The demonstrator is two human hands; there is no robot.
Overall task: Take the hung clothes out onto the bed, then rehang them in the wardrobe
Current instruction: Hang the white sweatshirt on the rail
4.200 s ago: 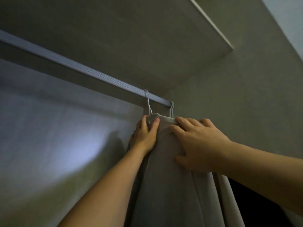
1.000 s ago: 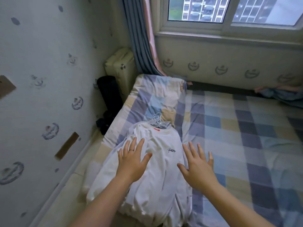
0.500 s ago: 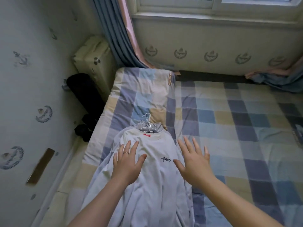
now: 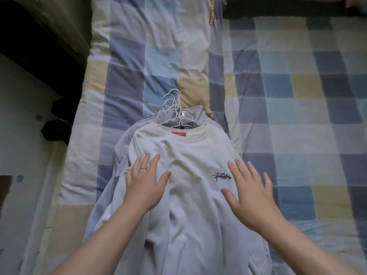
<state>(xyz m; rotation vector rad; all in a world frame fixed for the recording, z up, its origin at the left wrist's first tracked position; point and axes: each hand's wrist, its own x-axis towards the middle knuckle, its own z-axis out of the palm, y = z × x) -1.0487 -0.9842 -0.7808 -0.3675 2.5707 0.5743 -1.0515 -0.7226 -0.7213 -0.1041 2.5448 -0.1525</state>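
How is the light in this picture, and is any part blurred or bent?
Head view: dim, cool light, brightest on the white shirt; upper left corner nearly black. The right hand looks slightly blurred; the hangers are sharp. The lines of the checked bedsheet bend slightly near the edges.

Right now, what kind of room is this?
Probably a bedroom: a bed in a checked blue-and-beige sheet, a matching pillow, and a stack of clothes on white wire hangers laid on it.
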